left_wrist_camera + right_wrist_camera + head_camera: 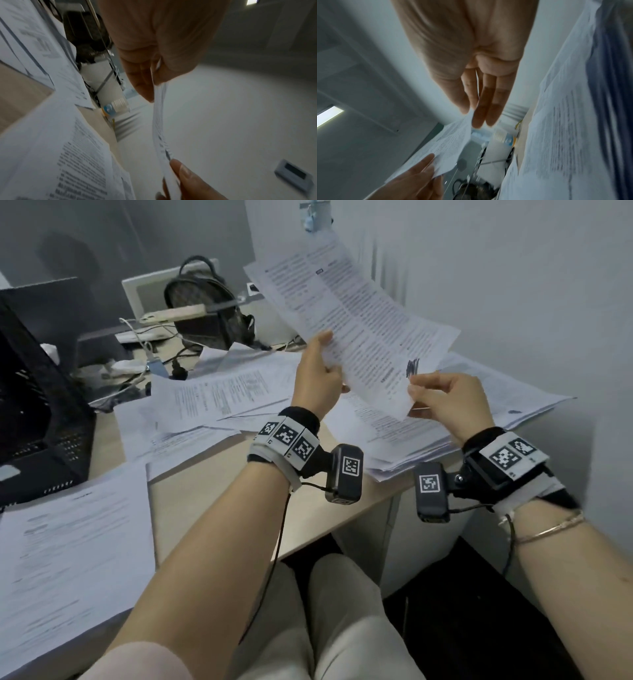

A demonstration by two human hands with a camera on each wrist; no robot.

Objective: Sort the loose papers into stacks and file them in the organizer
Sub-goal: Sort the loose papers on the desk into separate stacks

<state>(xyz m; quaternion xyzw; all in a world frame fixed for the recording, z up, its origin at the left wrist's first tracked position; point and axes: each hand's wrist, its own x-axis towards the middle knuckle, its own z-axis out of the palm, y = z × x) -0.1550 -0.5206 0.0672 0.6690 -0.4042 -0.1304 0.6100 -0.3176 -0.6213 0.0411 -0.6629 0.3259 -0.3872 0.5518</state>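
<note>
Far to the left of our left hand (320, 371) stands the black organizer (37, 405), with a flat stack (68, 549) near it on the bench (212, 508). That hand pinches the left edge of the raised sheets (356, 326), thumb on top. Our right hand (445, 402) pinches their near right corner, fingers curled. Below both hands the loose papers (222, 395) lie scattered. We judge the grip thin: the limp sheets could slip from a corner pinch, fan apart, or drop back into the unsorted pile.
</note>
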